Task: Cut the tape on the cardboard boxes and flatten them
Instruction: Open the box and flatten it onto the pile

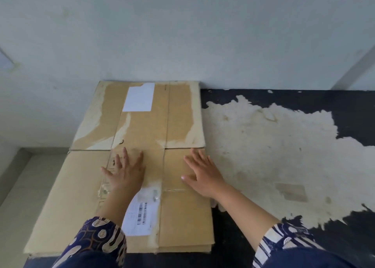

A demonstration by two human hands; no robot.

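Already flat, the near cardboard box [182,217] lies on the dark desk [233,237] under your left hand [126,173] and right hand [203,174], fingers spread wide, pressing, gripping nothing; it looks light, stiff, prone to sliding, so take it by the edges; its barcode label [139,217] is unreadable; beyond lies a second flattened box [178,115] with a blank white label [140,98].

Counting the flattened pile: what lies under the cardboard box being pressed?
Under the flattened box, more cardboard edges show at its near end. How many sheets cannot be told; both hands cover part of the top.
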